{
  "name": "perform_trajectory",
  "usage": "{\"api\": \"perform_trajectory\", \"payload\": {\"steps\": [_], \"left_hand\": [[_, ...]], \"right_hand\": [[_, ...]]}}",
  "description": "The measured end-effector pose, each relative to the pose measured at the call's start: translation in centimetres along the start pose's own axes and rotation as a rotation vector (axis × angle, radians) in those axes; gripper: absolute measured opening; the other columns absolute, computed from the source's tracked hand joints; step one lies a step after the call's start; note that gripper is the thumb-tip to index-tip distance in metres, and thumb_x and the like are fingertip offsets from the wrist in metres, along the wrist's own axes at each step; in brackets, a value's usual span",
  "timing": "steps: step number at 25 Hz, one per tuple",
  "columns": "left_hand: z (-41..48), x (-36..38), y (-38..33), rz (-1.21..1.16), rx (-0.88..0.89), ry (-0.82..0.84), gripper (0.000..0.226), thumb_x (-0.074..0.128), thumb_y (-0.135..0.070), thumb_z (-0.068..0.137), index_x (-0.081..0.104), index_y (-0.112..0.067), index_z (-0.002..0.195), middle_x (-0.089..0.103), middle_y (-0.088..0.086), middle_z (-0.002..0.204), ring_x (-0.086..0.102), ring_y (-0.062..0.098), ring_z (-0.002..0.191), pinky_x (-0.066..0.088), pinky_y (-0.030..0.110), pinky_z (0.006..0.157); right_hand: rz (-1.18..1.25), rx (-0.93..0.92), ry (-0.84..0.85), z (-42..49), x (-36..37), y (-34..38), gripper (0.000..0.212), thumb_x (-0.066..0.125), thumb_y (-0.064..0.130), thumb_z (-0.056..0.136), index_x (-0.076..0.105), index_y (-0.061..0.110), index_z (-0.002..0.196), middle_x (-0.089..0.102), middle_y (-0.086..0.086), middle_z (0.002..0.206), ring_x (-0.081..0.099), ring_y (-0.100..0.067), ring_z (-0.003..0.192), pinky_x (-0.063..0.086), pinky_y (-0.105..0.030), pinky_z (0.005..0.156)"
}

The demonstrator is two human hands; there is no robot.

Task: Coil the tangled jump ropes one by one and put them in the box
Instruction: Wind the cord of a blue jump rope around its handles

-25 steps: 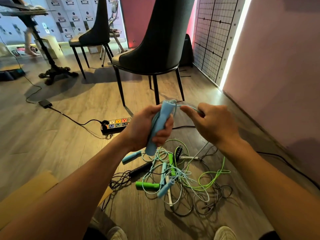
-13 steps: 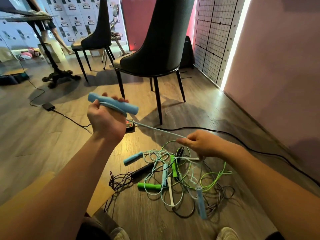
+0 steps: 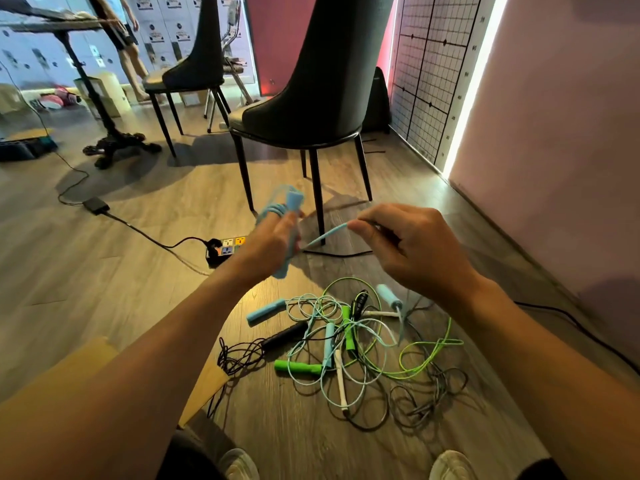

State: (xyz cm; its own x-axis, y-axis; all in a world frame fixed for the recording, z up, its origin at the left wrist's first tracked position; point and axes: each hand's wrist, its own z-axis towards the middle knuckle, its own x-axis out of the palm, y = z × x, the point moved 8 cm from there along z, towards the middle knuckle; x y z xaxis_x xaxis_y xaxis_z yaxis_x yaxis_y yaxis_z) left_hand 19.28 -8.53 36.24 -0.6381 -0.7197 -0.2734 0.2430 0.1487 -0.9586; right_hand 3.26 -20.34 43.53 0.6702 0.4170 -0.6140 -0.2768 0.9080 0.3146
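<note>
The biggest trouble lies in the tangled pile (image 3: 346, 344) on the floor, below my right fingers (image 3: 358, 226). I judge that the pale blue rope I am coiling may yet have its tail threaded through those green and grey loops. A hard pull could then drag the whole heap up or cinch a knot.

Next is the loose blue handle (image 3: 388, 296), blurred, just under my right hand (image 3: 412, 254) at the pile's far edge. It could swing and hook the black handle (image 3: 360, 301) beside it.

Smaller again are the coils (image 3: 273, 209) looped over my left hand (image 3: 270, 244), whose fingers are curled round the other blue handle (image 3: 295, 201). If that grip slackens, I expect the loops to slide off and spring open.

Smallest is the taut strand (image 3: 325, 234) between my hands, pinched between my right thumb and forefinger. If it slips from the pinch, the next turn would go on loose.

The cardboard box (image 3: 69, 368) lies beneath my left forearm, well behind both sets of fingers. Only a flap shows, and I cannot tell what it holds. No rope is visibly in it.
</note>
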Motion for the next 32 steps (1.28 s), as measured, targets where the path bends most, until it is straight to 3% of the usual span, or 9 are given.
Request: {"api": "perform_trajectory", "payload": {"steps": [2,4,6,9,14,20,24,26,32], "left_hand": [[-1.4,3.4,1.2,0.159,-0.113,0.342,0.03,0.032,-0.029,0.108,0.057,-0.014,0.107,0.055,0.009,0.087,0.056,0.018,0.075,0.052,0.03,0.07],[-2.9,5.5,1.8,0.031,-0.221,0.553,0.049,0.028,-0.043,0.106,0.06,-0.005,0.109,0.055,0.008,0.079,0.055,0.018,0.066,0.05,0.033,0.066],[-3.4,6.5,1.2,-0.157,-0.273,0.648,0.067,0.022,-0.057,0.101,0.059,-0.001,0.103,0.053,0.006,0.071,0.05,0.017,0.056,0.044,0.031,0.058],[-3.9,7.7,-1.0,-0.316,-0.267,0.721,0.061,0.022,-0.054,0.1,0.057,-0.005,0.087,0.046,0.005,0.061,0.043,0.014,0.047,0.036,0.028,0.05],[-3.1,7.2,-5.2,-0.971,-0.099,0.627,0.039,0.026,-0.035,0.095,0.053,-0.013,0.078,0.042,-0.001,0.059,0.04,0.01,0.042,0.036,0.025,0.046],[-0.8,2.0,-4.0,-1.318,0.053,0.23,0.026,0.026,-0.026,0.1,0.049,-0.013,0.099,0.045,-0.001,0.079,0.048,0.011,0.064,0.048,0.026,0.069],[0.3,-2.0,-0.2,-1.198,0.046,-0.259,0.024,0.031,-0.03,0.106,0.047,-0.013,0.111,0.051,0.005,0.088,0.054,0.018,0.079,0.05,0.034,0.083],[0.4,-3.1,1.4,-1.117,-0.012,-0.392,0.024,0.033,-0.032,0.107,0.049,-0.014,0.111,0.052,0.005,0.086,0.054,0.018,0.078,0.049,0.036,0.085],[0.6,-1.1,1.3,-0.261,0.02,-0.229,0.021,0.032,-0.03,0.108,0.05,-0.021,0.106,0.053,0.006,0.082,0.055,0.017,0.073,0.049,0.032,0.074]], "right_hand": [[-0.075,0.012,-0.051,0.0,-0.5,-0.5,0.023,0.06,0.032,0.099,0.072,0.012,0.096,0.058,0.014,0.076,0.042,0.002,0.055,0.034,-0.015,0.056],[-0.122,0.067,-0.084,-0.3,-0.8,-1.7,0.026,0.059,0.037,0.099,0.071,0.015,0.094,0.057,0.014,0.076,0.042,-0.003,0.056,0.035,-0.022,0.053],[-0.146,0.14,-0.112,-0.6,-1.1,-2.9,0.029,0.058,0.043,0.099,0.068,0.017,0.088,0.052,0.015,0.071,0.044,-0.008,0.056,0.036,-0.027,0.051],[-0.176,0.236,-0.124,-0.9,-1.2,-4.3,0.035,0.055,0.05,0.097,0.059,0.022,0.076,0.045,0.012,0.06,0.042,-0.014,0.051,0.033,-0.03,0.049],[-0.002,0.38,0.029,-1.1,1.9,-5.0,0.052,0.046,0.053,0.099,0.048,0.017,0.061,0.044,0.005,0.05,0.04,-0.011,0.046,0.033,-0.033,0.048],[0.155,0.662,0.739,-5.9,9.3,-5.5,0.053,0.032,0.051,0.104,0.057,0.016,0.073,0.062,-0.001,0.064,0.061,-0.014,0.056,0.045,-0.028,0.059],[0.078,0.696,1.003,-7.9,10.1,-5.3,0.058,0.034,0.061,0.1,0.06,0.018,0.071,0.071,0.0,0.062,0.068,-0.01,0.066,0.05,-0.028,0.081],[0.08,0.659,0.977,-7.1,9.4,-4.8,0.053,0.039,0.06,0.099,0.061,0.019,0.072,0.066,0.002,0.057,0.065,-0.007,0.058,0.05,-0.027,0.07],[-0.065,0.07,0.352,-1.3,5.1,-1.6,0.033,0.055,0.044,0.097,0.071,0.018,0.084,0.059,0.007,0.057,0.047,-0.008,0.046,0.04,-0.025,0.049]]}}
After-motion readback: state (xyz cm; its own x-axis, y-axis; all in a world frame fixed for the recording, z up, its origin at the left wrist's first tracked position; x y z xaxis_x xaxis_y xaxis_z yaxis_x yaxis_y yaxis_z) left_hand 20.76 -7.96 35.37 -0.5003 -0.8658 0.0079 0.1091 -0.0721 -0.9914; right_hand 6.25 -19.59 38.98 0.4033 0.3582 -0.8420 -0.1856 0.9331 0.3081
